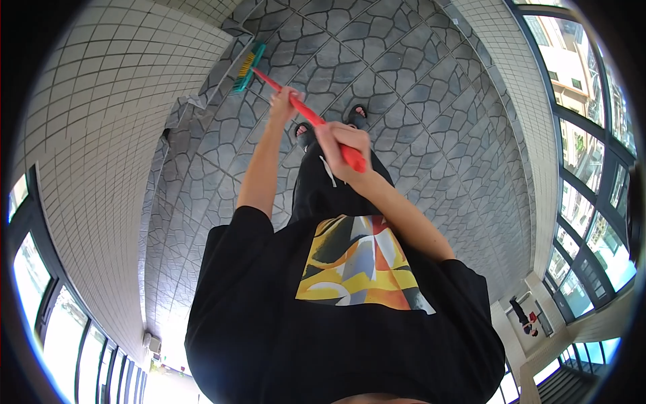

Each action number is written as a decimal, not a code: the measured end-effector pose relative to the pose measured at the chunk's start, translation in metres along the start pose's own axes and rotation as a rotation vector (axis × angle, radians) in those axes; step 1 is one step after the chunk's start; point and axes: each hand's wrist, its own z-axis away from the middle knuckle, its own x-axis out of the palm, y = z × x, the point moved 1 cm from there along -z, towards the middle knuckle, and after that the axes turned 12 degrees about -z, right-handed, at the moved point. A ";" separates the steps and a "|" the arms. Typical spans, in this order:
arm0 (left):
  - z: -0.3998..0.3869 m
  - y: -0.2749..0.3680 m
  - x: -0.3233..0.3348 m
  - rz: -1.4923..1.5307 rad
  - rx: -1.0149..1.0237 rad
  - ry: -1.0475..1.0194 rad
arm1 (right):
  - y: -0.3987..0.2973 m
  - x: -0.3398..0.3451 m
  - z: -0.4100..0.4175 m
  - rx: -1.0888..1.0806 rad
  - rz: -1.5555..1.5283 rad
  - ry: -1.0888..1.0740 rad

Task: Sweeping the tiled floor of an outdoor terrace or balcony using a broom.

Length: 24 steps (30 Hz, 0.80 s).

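A broom with a red handle [310, 113] slants across the view before my body. My left hand [285, 103] grips the handle lower down, towards the broom head. Nearer my body, my right hand [344, 146] is wrapped around the upper end, and the red tip sticks out below the fist. At the far end is the teal broom head [251, 65] with yellow bristles [244, 65]. It is at the floor beside the base of the left wall, bristles towards the wall. Both hands look slightly blurred.
Stone-patterned grey floor tiles [404, 96] surround my sandalled feet [357, 115]. A tiled wall [126, 96] juts out in a corner on the left. On the right, a low tiled wall [535, 101] runs beneath windows [580, 151]. Another person [525, 317] with something red is far off at lower right.
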 end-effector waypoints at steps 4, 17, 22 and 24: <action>0.053 0.082 0.043 0.236 0.135 -0.004 | -0.061 -0.036 0.033 0.219 0.221 0.199; 0.107 0.250 -0.026 0.196 0.231 -0.043 | -0.141 -0.082 0.086 -0.339 -0.257 0.588; 0.033 0.219 0.041 -0.047 0.326 0.002 | -0.051 -0.104 0.079 0.017 0.204 0.515; 0.020 0.185 0.062 -0.191 0.322 -0.015 | 0.000 -0.104 0.084 -0.054 0.168 0.464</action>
